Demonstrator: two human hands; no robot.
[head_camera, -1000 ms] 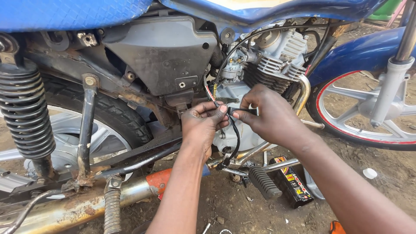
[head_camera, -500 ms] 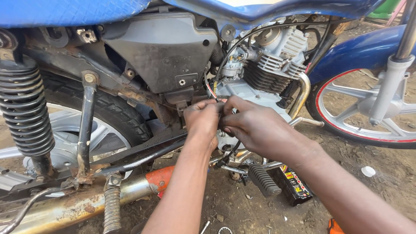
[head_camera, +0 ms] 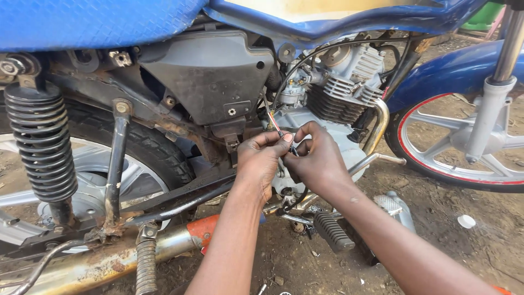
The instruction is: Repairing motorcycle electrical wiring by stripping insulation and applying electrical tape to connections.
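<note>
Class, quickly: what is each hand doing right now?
Left hand: fingers pinched shut on the thin wire.
Right hand: fingers closed on the same wire.

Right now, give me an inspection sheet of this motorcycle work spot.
Surface: bare dirt ground, scattered small debris.
Job's things: thin red wire pinched at the engine's side; blue motorcycle, grey side cover, finned engine.
Clutter: white cap-like bit on the dirt.
Grippers: left hand and right hand close together, fingertips on the wire.
Cables: black cable arcing over the engine.
Surroundings: rear shock spring, rusty exhaust, footpeg, front wheel.
</note>
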